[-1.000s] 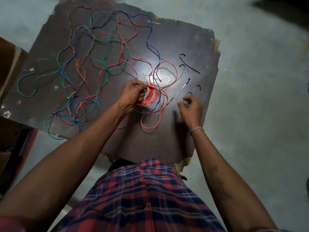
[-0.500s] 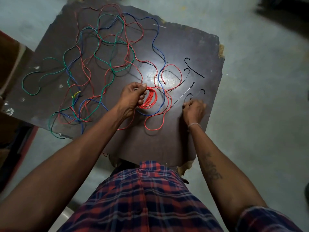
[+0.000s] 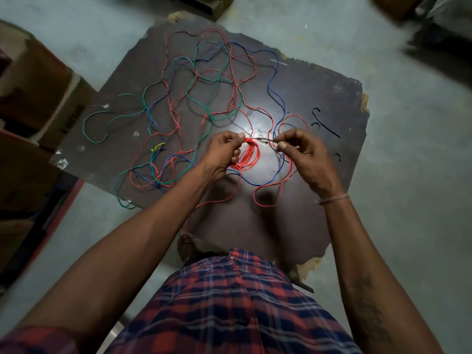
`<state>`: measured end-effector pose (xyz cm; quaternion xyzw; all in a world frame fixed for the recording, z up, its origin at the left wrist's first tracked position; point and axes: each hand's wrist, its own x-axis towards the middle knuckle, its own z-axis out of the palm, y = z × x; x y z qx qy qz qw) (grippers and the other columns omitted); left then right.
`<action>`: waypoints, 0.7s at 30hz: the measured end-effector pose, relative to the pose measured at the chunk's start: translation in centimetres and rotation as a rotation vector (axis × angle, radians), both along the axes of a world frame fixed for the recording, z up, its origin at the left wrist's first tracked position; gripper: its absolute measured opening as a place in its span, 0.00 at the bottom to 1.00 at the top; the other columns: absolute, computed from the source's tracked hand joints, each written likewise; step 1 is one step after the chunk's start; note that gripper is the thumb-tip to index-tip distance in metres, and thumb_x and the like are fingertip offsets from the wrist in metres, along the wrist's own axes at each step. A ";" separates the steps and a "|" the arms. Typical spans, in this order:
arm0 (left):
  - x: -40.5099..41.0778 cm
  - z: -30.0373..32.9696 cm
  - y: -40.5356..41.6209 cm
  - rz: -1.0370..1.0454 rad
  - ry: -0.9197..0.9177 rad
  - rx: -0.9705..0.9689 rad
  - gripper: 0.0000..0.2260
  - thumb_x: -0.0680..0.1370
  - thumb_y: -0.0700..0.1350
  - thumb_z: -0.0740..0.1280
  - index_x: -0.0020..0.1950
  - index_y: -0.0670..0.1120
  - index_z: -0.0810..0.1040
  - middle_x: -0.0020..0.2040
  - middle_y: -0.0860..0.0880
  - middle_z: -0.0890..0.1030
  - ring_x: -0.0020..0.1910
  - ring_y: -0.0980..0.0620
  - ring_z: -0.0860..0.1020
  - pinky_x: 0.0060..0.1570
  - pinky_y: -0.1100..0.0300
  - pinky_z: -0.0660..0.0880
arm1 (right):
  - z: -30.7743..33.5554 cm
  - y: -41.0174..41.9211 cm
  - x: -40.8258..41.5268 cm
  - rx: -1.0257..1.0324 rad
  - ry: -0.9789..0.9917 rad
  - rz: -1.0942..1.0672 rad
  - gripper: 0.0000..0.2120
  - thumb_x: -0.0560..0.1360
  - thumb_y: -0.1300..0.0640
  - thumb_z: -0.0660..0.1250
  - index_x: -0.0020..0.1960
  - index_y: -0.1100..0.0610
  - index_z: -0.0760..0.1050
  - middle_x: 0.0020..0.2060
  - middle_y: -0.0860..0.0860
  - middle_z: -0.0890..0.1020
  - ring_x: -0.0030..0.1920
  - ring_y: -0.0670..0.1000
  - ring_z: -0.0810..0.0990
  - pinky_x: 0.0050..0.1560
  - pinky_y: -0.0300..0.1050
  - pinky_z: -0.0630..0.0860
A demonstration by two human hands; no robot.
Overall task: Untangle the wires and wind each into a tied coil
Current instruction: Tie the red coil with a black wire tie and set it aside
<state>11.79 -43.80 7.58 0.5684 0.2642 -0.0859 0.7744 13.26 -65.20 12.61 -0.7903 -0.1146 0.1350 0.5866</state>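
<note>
A: One coil (image 3: 247,156) so far, red, not yet tied. The green, blue and other red wires (image 3: 194,103) lie tangled across the far left of the tabletop (image 3: 332,93).

B: Grips?

A: Left hand (image 3: 221,152) pinches the coil's top, mid-tabletop. Right hand (image 3: 300,146) pinches a thin dark tie (image 3: 265,140) stretched left-right toward it. The coil's long axis runs near-far.
</note>
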 end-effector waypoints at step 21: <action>-1.9 2.5 8.8 -0.025 -0.007 0.237 0.11 0.80 0.42 0.71 0.39 0.45 0.75 0.32 0.45 0.71 0.25 0.54 0.65 0.26 0.63 0.62 | 1.7 11.5 0.1 -0.615 -0.581 0.082 0.05 0.74 0.57 0.74 0.46 0.47 0.84 0.41 0.44 0.83 0.48 0.50 0.78 0.50 0.51 0.63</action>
